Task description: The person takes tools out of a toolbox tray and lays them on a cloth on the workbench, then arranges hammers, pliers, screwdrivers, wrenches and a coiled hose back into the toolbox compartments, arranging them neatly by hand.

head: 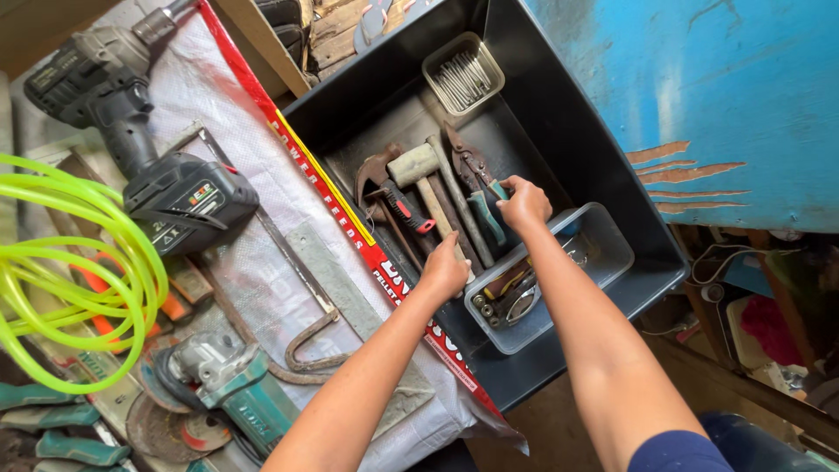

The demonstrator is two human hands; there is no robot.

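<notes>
From the head view, we are reaching into a black tub (pixel 612 175) of tools: our left hand (pixel 444 269) is curling its fingers over a wooden handle beside the mallet (pixel 412 163), though we cannot tell whether they are clamping it. Our right hand (pixel 524 203) is clenching the teal-handled pliers (pixel 483 197), worn and rusty, lying just above the clear tray (pixel 603 253). A cordless drill (pixel 131 122) is resting on the worktop (pixel 262 262).

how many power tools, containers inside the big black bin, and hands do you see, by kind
cordless impact wrench: 1
angle grinder: 1
small tray of nails: 1
clear plastic tub: 1
hands, left hand and right hand, both inside the black bin: 2
total: 6
</notes>
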